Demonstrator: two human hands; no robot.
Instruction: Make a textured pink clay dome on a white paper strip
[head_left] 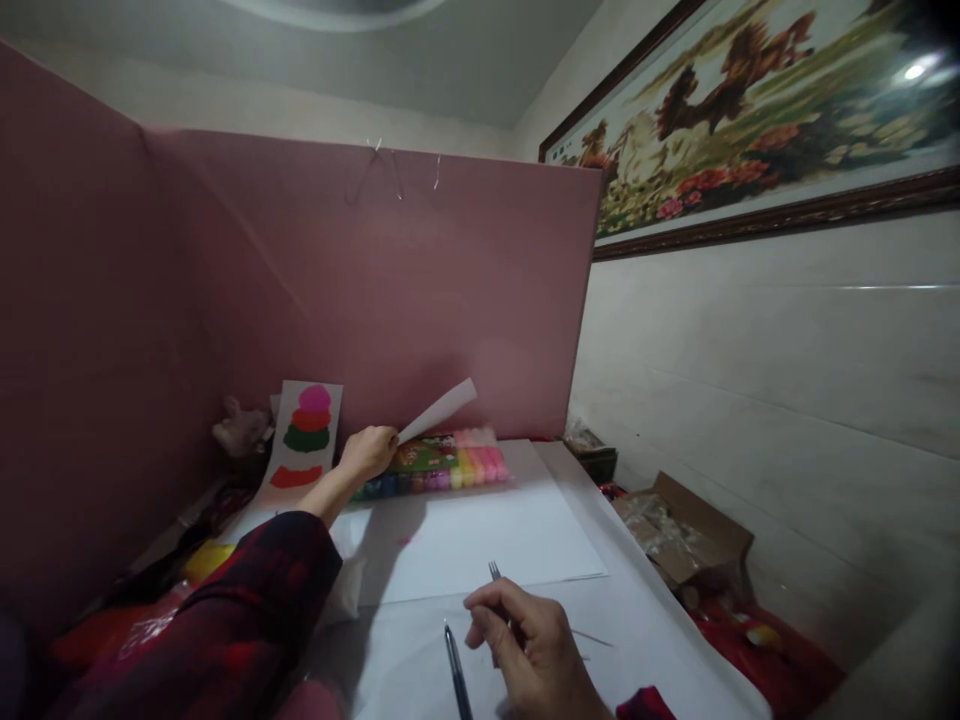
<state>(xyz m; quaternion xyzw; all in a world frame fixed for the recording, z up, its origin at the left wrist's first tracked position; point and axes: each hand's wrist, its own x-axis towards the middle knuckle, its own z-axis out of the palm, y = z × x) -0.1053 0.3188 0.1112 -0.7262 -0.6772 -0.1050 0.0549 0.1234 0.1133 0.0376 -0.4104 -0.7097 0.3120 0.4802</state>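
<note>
My left hand [369, 452] reaches to the far side of the table, its fingers closed on a sheet of white paper [441, 408] that slants up to the right. Just beneath the paper lies a clear packet of many-coloured soft pieces [461, 462]; their kind I cannot make out. Close to me, my right hand [536, 640] is closed around a small metal fork [494, 570], tines pointing away. To its left a dark pen [456, 672] rests on the white tabletop. Large white paper sheets [487, 545] lie between the hands.
A card with pink, orange and green shapes [307, 435] leans at the back left. Pink panels [390, 280] enclose the back and left. Off the right side stands an open cardboard box [686, 530] with clear plastic. A thin stick [592, 637] lies beside my right hand.
</note>
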